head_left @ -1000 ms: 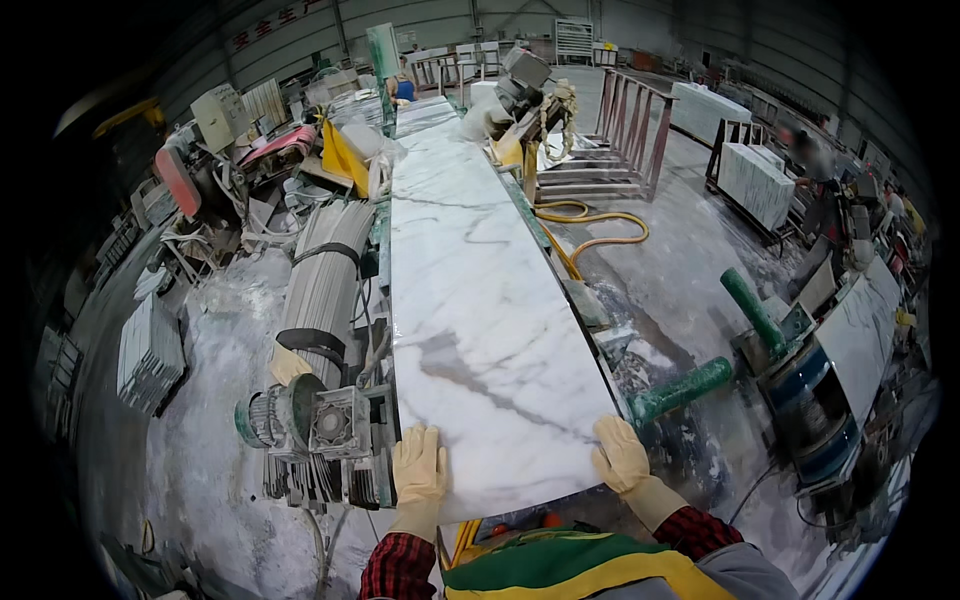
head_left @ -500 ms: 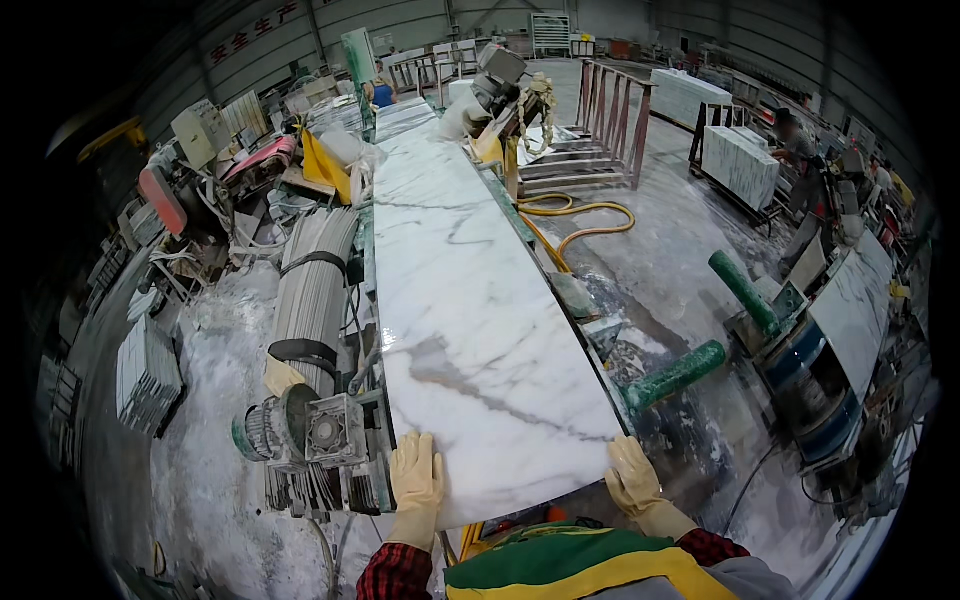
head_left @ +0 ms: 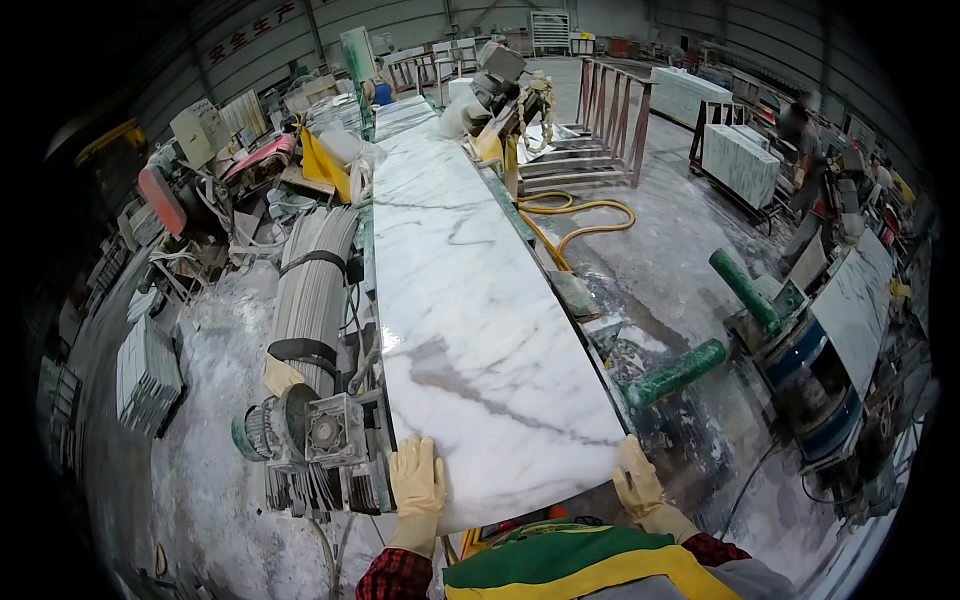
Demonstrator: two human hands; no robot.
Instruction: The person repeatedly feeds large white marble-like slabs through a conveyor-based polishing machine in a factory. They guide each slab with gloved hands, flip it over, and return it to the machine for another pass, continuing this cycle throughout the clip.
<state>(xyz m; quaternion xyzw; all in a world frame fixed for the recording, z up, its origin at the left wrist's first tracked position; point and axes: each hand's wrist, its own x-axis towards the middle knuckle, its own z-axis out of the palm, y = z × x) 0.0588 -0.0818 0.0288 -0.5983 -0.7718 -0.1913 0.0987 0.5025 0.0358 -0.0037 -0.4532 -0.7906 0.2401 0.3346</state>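
A long white marble slab (head_left: 480,330) with grey veins stretches away from me on a narrow machine bed. My left hand (head_left: 417,480), in a cream rubber glove, lies on its near left corner. The fingers of that hand are stretched out and point away from me. At the near right corner, my right hand (head_left: 640,483) rests along the edge in a matching glove, its fingers extended. Neither hand is closed around anything. The slab's underside is hidden.
A motor with a gearbox (head_left: 315,430) and a ribbed grey cover (head_left: 315,280) flank the left side. On the right stand a green roller (head_left: 675,375), a yellow hose (head_left: 600,220) and a metal rack (head_left: 615,120). A co-worker (head_left: 805,150) stands by marble blocks at far right.
The slab's near end has shifted slightly toward me and to the right. My right hand has moved slightly right with it; the left stays nearly in place. The far-right co-worker stands more upright.
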